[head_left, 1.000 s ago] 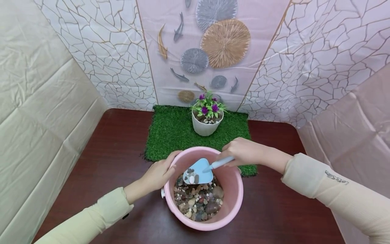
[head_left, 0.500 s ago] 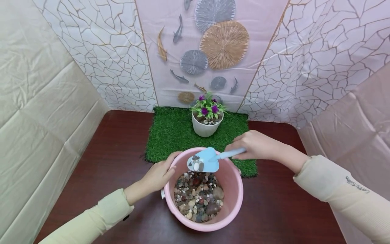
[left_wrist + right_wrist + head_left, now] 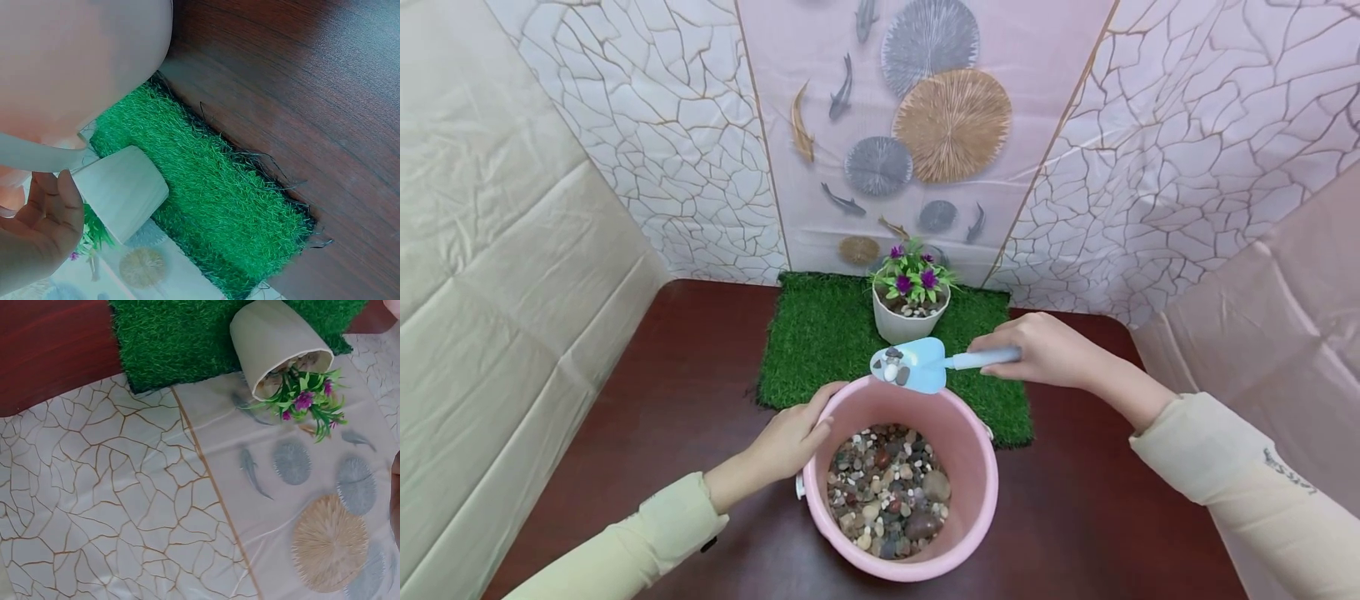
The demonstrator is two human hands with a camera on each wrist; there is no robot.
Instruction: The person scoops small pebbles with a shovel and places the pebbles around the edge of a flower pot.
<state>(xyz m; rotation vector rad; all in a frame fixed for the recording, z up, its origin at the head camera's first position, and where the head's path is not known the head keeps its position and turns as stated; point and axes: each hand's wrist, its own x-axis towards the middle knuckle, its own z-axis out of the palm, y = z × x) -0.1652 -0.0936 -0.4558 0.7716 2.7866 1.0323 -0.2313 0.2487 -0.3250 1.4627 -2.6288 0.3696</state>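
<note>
A pink bucket stands on the table, its bottom covered with mixed pebbles. My left hand grips the bucket's rim at its upper left; in the left wrist view the fingers of the left hand curl at the rim. My right hand holds a light blue hand trowel by its handle. Several small stones, one of them white, lie on the trowel's blade, above the bucket's far rim. Only a sliver of the right hand shows at the edge of the right wrist view.
Behind the bucket lies a green artificial grass mat. On it stands a white pot with purple flowers and pebbles inside. Patterned cloth hangs behind the dark wooden table, with plain cloth at both sides.
My right hand has raised the trowel with its stones from inside the bucket, away and slightly right, to over the far rim. The left hand has stayed at the rim.
</note>
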